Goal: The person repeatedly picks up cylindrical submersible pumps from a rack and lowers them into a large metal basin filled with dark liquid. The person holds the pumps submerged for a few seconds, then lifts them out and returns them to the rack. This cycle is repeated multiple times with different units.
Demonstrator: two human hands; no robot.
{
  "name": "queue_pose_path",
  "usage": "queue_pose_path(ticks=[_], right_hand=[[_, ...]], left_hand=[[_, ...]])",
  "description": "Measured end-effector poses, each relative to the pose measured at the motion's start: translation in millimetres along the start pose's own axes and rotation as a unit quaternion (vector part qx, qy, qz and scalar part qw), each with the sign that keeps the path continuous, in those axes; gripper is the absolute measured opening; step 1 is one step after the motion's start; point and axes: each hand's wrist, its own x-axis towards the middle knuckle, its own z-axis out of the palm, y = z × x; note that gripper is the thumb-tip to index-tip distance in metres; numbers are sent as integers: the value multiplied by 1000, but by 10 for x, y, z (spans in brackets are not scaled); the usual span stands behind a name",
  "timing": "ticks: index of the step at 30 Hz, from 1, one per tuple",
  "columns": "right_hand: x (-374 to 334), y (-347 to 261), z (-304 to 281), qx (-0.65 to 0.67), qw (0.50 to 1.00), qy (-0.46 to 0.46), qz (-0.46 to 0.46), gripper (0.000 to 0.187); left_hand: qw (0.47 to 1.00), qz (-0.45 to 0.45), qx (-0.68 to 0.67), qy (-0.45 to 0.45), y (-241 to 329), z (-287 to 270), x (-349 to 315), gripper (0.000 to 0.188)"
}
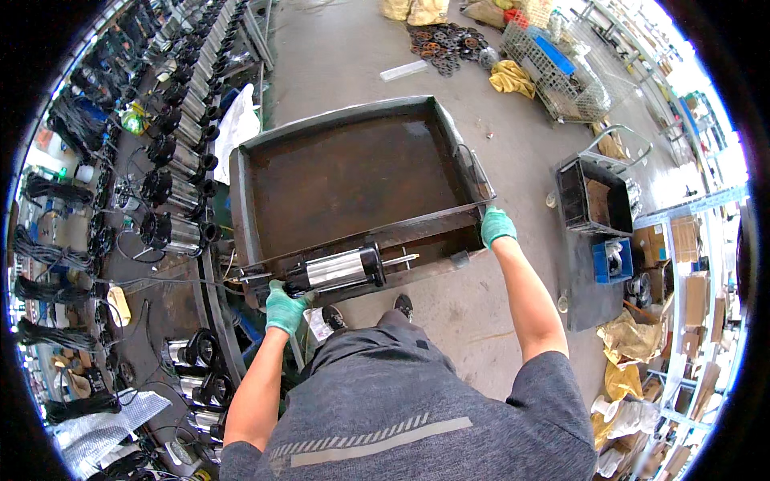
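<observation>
A shallow dark metal tank [345, 172] with a raised rim stands in front of me. On its near ledge lies a pump motor [335, 269], a silver cylinder with black ends, its thin shaft pointing right. A dark cable runs left from it. My left hand [286, 310], in a green glove, is closed at the motor's left black end, by the tank's near edge; its fingertips are partly hidden. At the near right corner, my right hand [498, 227], gloved in green too, is closed on the tank's rim.
A workbench [132, 305] on the left carries rows of similar motors [180, 232] and coiled cables [56, 248]. To the right are a cart with a black crate [595, 196] and a blue bin [613, 261]. Farther off lie a wire cage [553, 76] and black round parts [449, 44].
</observation>
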Motion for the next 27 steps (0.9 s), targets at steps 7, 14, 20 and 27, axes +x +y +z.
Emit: queue_pose_path(ticks=[7,14,20,27], right_hand=[[187,-148,-148,30,999,-18,-8,33],[-266,-619,-232,118,982,129,-74,36],[-1286,-2036,-277,328,898,101,-277,26],[-1688,-2714,-272,170,920,145,-323,16]], left_hand=[[998,-51,21,2,343,-178,-127,74],[998,-42,34,-35,191,-227,-146,81],[987,-43,-1,154,-462,-567,299,33],[879,-280,-386,-33,-1108,-917,884,13]])
